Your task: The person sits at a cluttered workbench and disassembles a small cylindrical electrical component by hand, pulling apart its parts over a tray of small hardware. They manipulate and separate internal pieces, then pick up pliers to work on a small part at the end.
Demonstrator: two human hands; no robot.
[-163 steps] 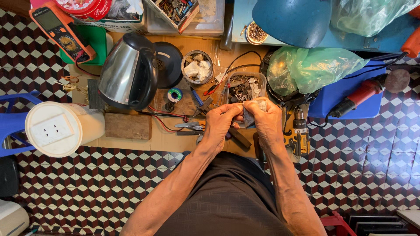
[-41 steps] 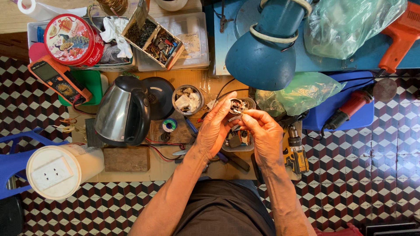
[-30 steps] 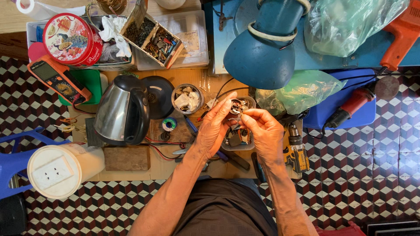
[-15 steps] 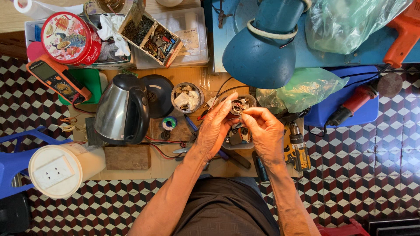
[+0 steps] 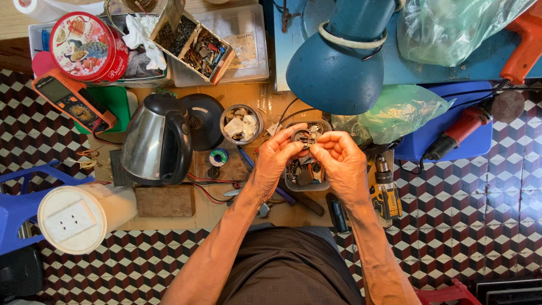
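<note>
while both hands pinch it, small metal part (image 5: 306, 137) sits btwn fingers (image 5: 293, 135).

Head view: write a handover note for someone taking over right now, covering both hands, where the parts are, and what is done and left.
Left hand and right hand: both pinch a small round part, held over a clear parts tub.
Nearby: kettle and its black base to the left, solder spool, yellow drill to the right, blue lamp above.
Done: part is lifted and in the fingers.
Left: cannot tell how far the fingerwork has got; its details are too small.
</note>
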